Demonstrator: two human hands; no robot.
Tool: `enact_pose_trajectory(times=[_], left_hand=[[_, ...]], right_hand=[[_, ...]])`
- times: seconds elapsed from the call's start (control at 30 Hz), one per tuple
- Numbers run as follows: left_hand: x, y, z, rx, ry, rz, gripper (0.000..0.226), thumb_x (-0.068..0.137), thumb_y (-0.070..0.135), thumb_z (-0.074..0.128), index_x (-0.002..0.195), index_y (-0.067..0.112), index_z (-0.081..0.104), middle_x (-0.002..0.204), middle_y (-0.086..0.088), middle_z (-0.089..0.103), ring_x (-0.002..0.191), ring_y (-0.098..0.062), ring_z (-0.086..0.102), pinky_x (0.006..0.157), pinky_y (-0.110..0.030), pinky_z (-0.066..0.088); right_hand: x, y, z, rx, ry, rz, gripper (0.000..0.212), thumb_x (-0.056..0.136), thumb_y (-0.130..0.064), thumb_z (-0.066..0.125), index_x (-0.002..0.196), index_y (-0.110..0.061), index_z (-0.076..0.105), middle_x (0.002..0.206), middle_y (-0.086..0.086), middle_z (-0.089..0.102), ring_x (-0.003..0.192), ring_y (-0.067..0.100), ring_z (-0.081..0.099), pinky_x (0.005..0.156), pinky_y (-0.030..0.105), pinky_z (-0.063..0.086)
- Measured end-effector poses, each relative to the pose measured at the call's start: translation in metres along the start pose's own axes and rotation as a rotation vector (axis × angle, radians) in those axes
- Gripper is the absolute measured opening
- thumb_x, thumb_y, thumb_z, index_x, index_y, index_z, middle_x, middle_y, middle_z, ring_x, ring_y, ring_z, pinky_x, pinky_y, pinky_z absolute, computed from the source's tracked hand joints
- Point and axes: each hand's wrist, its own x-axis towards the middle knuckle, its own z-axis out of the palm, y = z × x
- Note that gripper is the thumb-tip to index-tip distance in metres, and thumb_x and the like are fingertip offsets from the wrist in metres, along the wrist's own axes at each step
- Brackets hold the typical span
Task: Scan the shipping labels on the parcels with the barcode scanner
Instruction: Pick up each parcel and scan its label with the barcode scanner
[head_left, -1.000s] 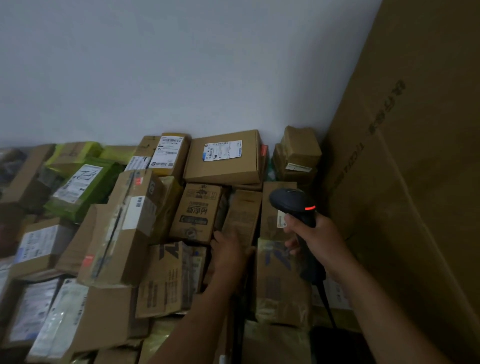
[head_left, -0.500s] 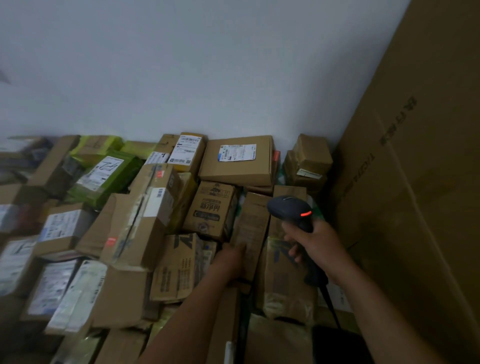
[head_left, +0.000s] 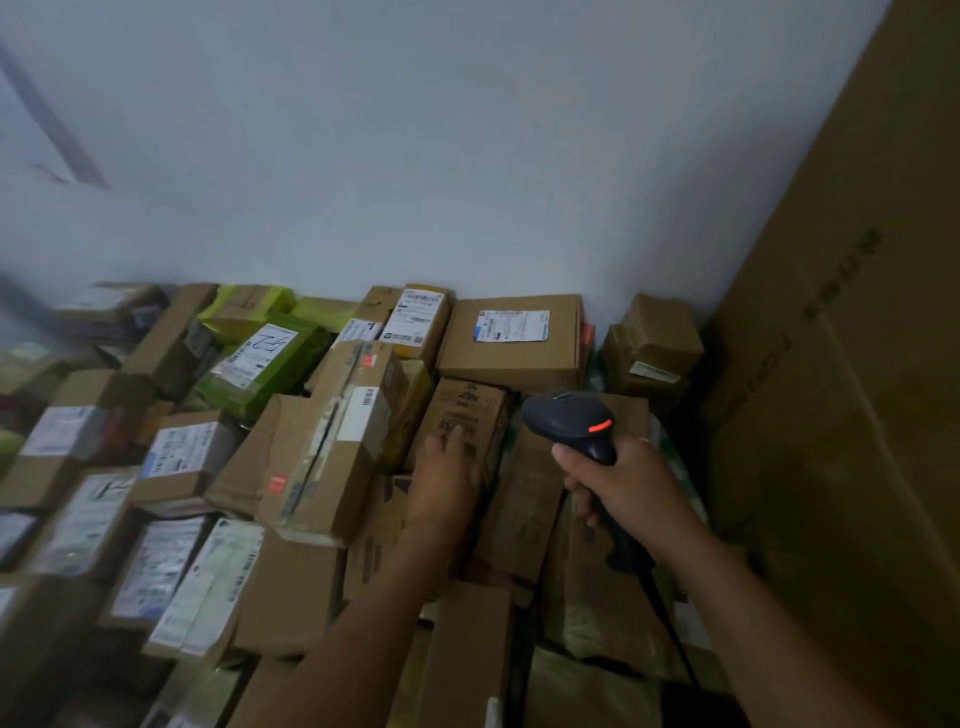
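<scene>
Black barcode scanner (head_left: 569, 422) clasped in right hand (head_left: 631, 486), left hand (head_left: 445, 480) laid open-fingered on printed cardboard parcel (head_left: 470, 402), its writing unreadable

Black barcode scanner (head_left: 566, 423), orange light lit, above heaped brown parcels (head_left: 511, 364); several show white labels (head_left: 511, 326)

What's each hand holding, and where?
Right hand grips the barcode scanner by its handle. Left hand holds nothing; its fingers rest on a printed cardboard box.
</scene>
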Motion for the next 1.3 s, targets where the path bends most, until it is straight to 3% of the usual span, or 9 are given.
enact_pose_trajectory(times=[0.2, 0.37, 0.53, 0.67, 0.8, 1.03, 1.2, 1.3], left_hand=[[0.034, 0.017, 0.009, 0.189, -0.242, -0.214, 0.095, 0.096, 0.048, 0.053, 0.153, -0.004, -0.001, 0.157, -0.027, 0.013, 0.145, -0.041, 0.017, 0.115, -0.049, 0.023], [0.052, 0.013, 0.033, 0.165, -0.270, -0.367, 0.113, 0.088, 0.055, 0.062, 0.153, -0.001, -0.011, 0.155, -0.037, -0.010, 0.144, -0.052, -0.002, 0.117, -0.058, 0.010], [0.059, 0.006, 0.045, 0.217, -0.116, -0.363, 0.112, 0.079, 0.063, 0.065, 0.155, 0.013, 0.000, 0.149, -0.032, 0.005, 0.136, -0.048, 0.017, 0.111, -0.052, 0.020], [0.067, 0.003, 0.043, 0.153, -0.189, -0.399, 0.126, 0.069, 0.065, 0.073, 0.154, 0.021, -0.009, 0.147, -0.030, -0.002, 0.135, -0.047, 0.012, 0.112, -0.056, 0.015], [0.064, 0.000, 0.041, 0.126, -0.227, -0.360, 0.128, 0.070, 0.065, 0.074, 0.155, 0.024, -0.014, 0.150, -0.032, -0.002, 0.137, -0.049, 0.009, 0.113, -0.056, 0.012], [0.057, 0.005, 0.001, -0.054, -0.036, -0.267, 0.121, 0.067, 0.062, 0.075, 0.154, 0.033, -0.003, 0.154, -0.020, 0.006, 0.141, -0.046, 0.008, 0.116, -0.057, 0.005], [0.047, 0.000, -0.043, -0.287, -0.024, -0.163, 0.117, 0.060, 0.062, 0.077, 0.152, 0.037, 0.011, 0.149, -0.013, 0.027, 0.138, -0.042, 0.025, 0.114, -0.057, 0.026], [0.035, -0.007, -0.063, -0.546, -0.092, -0.044, 0.105, 0.051, 0.059, 0.079, 0.142, 0.034, 0.034, 0.133, -0.002, 0.053, 0.125, -0.027, 0.053, 0.101, -0.050, 0.048]], right_hand=[[0.017, -0.004, 0.007, -0.079, -0.039, 0.012, 0.021, 0.090, -0.036, 0.069, 0.087, -0.016, 0.064, 0.068, 0.003, 0.070, 0.046, 0.013, 0.061, 0.048, 0.027, 0.049], [0.029, 0.002, -0.004, -0.015, -0.004, 0.058, 0.021, 0.090, -0.034, 0.070, 0.081, -0.014, 0.066, 0.067, 0.003, 0.070, 0.047, 0.013, 0.062, 0.046, 0.025, 0.049], [0.035, 0.011, -0.012, 0.002, 0.001, 0.079, 0.027, 0.092, -0.034, 0.067, 0.076, -0.013, 0.065, 0.052, -0.007, 0.064, 0.044, 0.008, 0.060, 0.043, 0.019, 0.046], [0.034, 0.013, -0.011, 0.035, -0.005, 0.086, 0.028, 0.092, -0.034, 0.067, 0.077, -0.011, 0.065, 0.052, -0.006, 0.064, 0.044, 0.009, 0.059, 0.043, 0.019, 0.046], [0.032, 0.011, -0.011, 0.065, -0.011, 0.089, 0.028, 0.091, -0.034, 0.068, 0.077, -0.010, 0.066, 0.055, -0.004, 0.065, 0.045, 0.011, 0.060, 0.044, 0.021, 0.048], [0.021, 0.004, -0.022, 0.117, 0.027, 0.023, 0.021, 0.091, -0.030, 0.069, 0.084, -0.010, 0.067, 0.075, 0.012, 0.072, 0.051, 0.016, 0.062, 0.049, 0.027, 0.051], [0.009, -0.001, -0.033, 0.146, -0.016, 0.003, 0.019, 0.091, -0.029, 0.069, 0.094, -0.011, 0.066, 0.071, 0.012, 0.071, 0.054, 0.021, 0.065, 0.052, 0.030, 0.055], [0.003, -0.001, -0.041, 0.137, -0.082, 0.008, 0.014, 0.091, -0.029, 0.070, 0.099, -0.018, 0.065, 0.065, 0.006, 0.067, 0.055, 0.025, 0.067, 0.051, 0.033, 0.055]])
